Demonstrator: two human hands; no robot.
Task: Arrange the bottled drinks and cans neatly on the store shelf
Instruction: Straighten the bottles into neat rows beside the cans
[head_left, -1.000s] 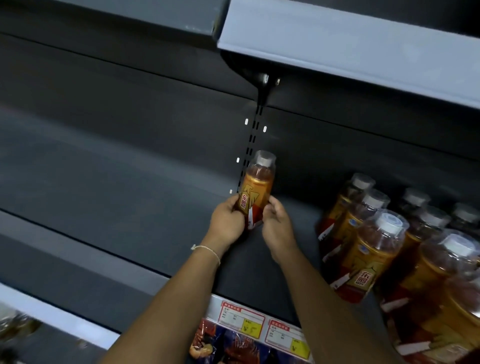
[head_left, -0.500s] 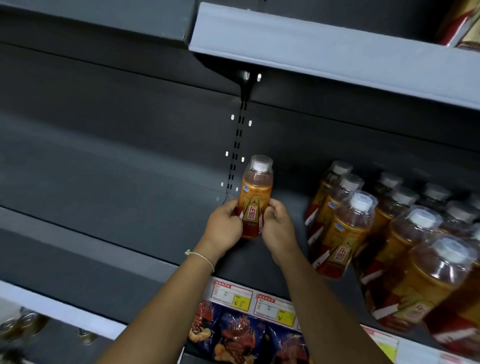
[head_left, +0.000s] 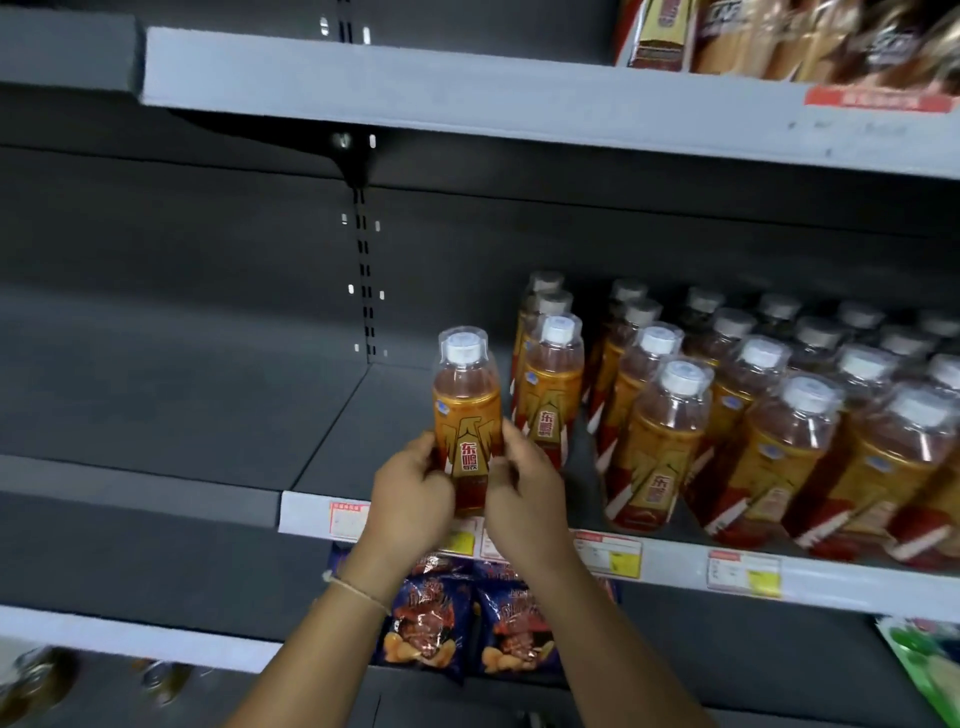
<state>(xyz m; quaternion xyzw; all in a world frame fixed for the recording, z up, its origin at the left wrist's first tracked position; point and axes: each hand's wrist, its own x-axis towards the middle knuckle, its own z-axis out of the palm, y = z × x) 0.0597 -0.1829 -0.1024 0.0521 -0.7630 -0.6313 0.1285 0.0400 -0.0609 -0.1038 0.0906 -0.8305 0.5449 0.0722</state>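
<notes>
While both hands meet on one bottle at the shelf's front lip, the entries run near to far.

Left hand (head_left: 413, 501): fingers curled round the lower left side of the held bottle (head_left: 467, 415), thumb on the label; a thin cord bracelet (head_left: 358, 590) sits at the wrist.

Right hand (head_left: 527, 493): fingers curled round the lower right side, pinching the bottle against the left hand. Neither hand is clearly nearer; they sit level, on opposite sides.

Grip height: both hands hold the bottom third; the label and white cap (head_left: 462, 347) stand clear above, at 12 o'clock from the grip.

Long axis: upright, cap up, label facing the camera. Whether the base touches the shelf (head_left: 675, 569) I cannot tell; the hands hide it.

Bottle position: at the front edge of the shelf, just left of the stocked block.

Nearest neighbour: the leftmost column of bottles (head_left: 550, 395) lies at about 2 o'clock from the grip, just beside the right hand, a narrow gap between.

Open deck: bare shelf stretches from 9 to 11 o'clock, back to the slotted upright (head_left: 363, 270).

Judgement: the coming move likely sets this bottle down as the front of a new column, parallel to its neighbour; the right-hand knuckles are the part most likely to brush the neighbouring label.

Below: snack bags (head_left: 467, 623) hang under the shelf edge.
</notes>
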